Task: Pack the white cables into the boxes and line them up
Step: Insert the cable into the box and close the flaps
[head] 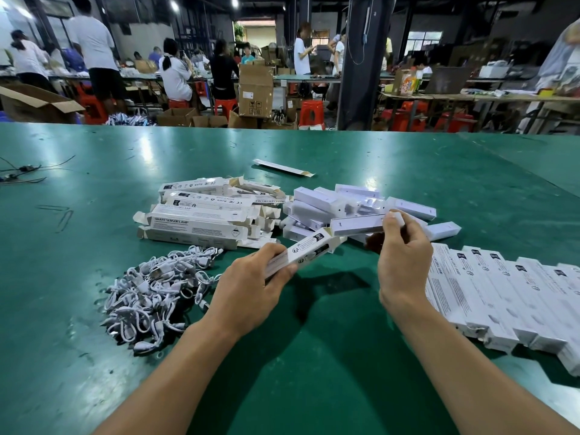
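Over the middle of the green desk (314, 387), the left grip (251, 284) is wrapped round the lower end of a printed box (309, 249), holding it tilted with its open mouth up and to the right. The right grip (405, 255) pinches the far end of a long white bar (357, 223) between thumb and fingertips, with the bar's near end right at the box's flap. I'd say the tilt is there so the bar can slide straight in. Neither grip seems to hold a cable.

The white cables (157, 293) lie in a tangled heap on the desk, just left of the left forearm. They are handy for picking up, but so knotted that pulling one free may drag others along. Behind them sits a stack of open boxes (201, 215). Beside that is a loose pile of white bars (329, 202), directly behind the held bar and close enough to be nudged.

To the right, a row of closed boxes (489, 293) lies side by side, touching, and runs off the edge of view. I judge that to be the line the finished box should join. One flattened box (282, 167) lies alone farther back, and some dark wires (22, 174) lie at the far left.
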Action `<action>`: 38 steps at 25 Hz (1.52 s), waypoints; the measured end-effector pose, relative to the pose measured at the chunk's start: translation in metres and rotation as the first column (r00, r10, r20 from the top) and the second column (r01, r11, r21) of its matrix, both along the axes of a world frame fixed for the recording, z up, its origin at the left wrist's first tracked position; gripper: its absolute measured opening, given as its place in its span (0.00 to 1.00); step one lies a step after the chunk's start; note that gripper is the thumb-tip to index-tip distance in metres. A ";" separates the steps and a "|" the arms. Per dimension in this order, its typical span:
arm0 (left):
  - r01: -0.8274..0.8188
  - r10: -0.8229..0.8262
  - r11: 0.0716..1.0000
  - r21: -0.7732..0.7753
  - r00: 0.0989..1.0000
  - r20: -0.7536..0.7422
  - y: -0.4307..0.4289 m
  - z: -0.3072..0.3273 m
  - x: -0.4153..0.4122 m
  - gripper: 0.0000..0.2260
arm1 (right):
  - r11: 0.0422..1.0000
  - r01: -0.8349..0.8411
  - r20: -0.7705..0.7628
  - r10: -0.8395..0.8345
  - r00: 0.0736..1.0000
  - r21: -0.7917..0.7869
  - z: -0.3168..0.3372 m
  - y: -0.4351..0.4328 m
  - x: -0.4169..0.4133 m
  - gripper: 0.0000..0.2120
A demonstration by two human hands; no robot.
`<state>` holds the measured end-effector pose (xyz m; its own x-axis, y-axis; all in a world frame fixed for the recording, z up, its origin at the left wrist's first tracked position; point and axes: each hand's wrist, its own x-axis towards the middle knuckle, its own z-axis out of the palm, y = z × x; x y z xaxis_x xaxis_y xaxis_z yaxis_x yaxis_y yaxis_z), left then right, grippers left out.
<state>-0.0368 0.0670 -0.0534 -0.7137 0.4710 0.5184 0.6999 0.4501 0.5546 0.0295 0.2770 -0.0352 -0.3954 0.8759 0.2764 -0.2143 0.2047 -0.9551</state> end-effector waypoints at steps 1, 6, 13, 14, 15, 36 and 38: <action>-0.002 0.002 1.000 -0.001 1.000 0.004 0.000 0.000 0.000 0.14 | 1.000 0.002 0.005 -0.002 1.000 0.003 -0.001 0.001 0.000 0.13; 0.002 -0.002 1.000 -0.002 1.000 -0.012 0.000 0.001 0.001 0.14 | 0.997 -0.031 0.046 0.028 0.999 0.066 -0.005 0.003 -0.001 0.13; -0.005 0.005 1.000 0.018 0.999 -0.042 0.000 0.002 0.004 0.13 | 0.995 -0.084 0.060 0.080 0.995 0.057 -0.009 0.004 -0.001 0.11; -0.012 0.013 1.000 0.021 0.999 -0.048 0.000 0.002 0.004 0.13 | 0.994 -0.091 0.062 0.088 0.994 0.054 -0.010 0.004 -0.002 0.13; -0.015 0.016 1.000 0.019 0.998 -0.053 0.000 0.002 0.004 0.13 | 0.994 -0.101 0.073 0.098 0.993 0.049 -0.010 0.003 -0.002 0.16; 0.067 -0.068 0.993 0.102 0.998 0.008 0.006 0.004 0.011 0.11 | 0.947 -0.304 0.025 0.303 0.953 0.102 0.000 -0.031 0.005 0.10; 0.063 -0.065 0.990 0.123 0.998 0.007 0.010 0.005 0.016 0.09 | 0.945 -0.311 0.048 0.308 0.950 0.103 0.001 -0.035 0.006 0.11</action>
<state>-0.0206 0.0767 -0.0486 -0.6900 0.4492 0.5675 0.7187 0.3324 0.6107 0.0356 0.2423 -0.0346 -0.6519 0.6749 0.3457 -0.2544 0.2348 -0.9382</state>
